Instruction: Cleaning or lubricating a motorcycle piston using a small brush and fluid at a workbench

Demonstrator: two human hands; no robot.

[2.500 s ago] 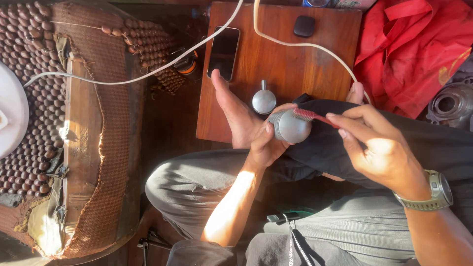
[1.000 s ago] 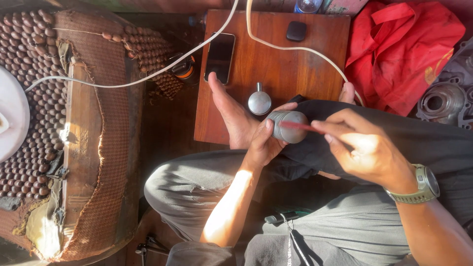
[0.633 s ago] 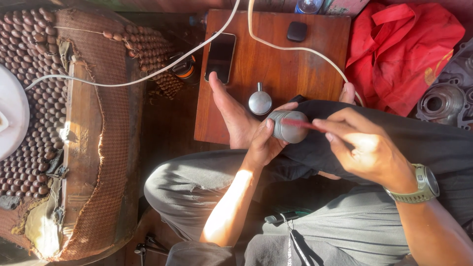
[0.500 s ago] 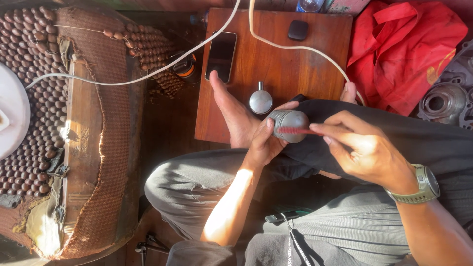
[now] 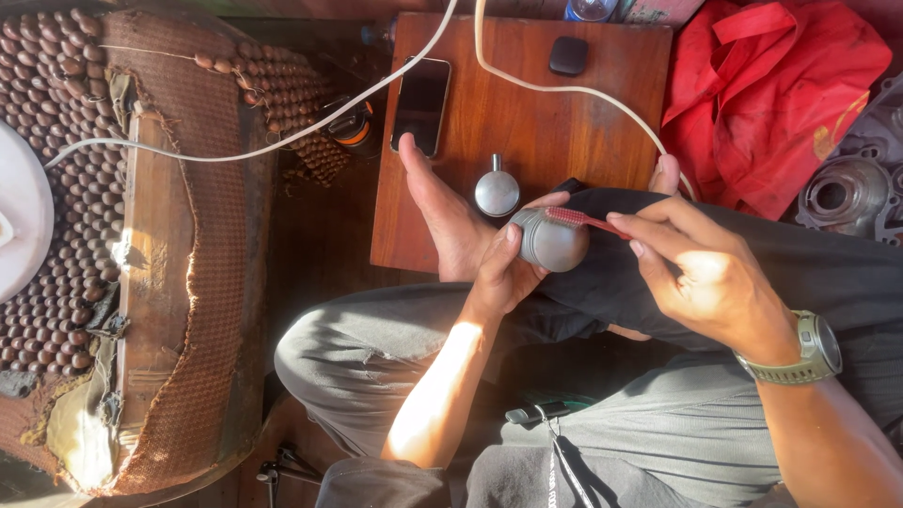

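Note:
My left hand (image 5: 508, 268) grips a round grey metal part (image 5: 553, 241) just above my lap. My right hand (image 5: 701, 273), with a watch on the wrist, pinches a red toothbrush (image 5: 581, 219) whose bristles lie on the top of that part. A second round metal piece with a short stem (image 5: 496, 191) stands on the wooden board (image 5: 546, 122) just behind the held part. My bare foot (image 5: 442, 212) rests on the board's near edge.
A dark phone (image 5: 420, 105) and a small black box (image 5: 568, 55) lie on the board, crossed by white cables (image 5: 555, 87). A red cloth (image 5: 762, 94) and grey metal parts (image 5: 837, 193) sit at right. A beaded seat cover (image 5: 56, 188) fills the left.
The brush head has shifted back and forth over the grey part, now lying along its upper edge. My left hand keeps the part in the same place.

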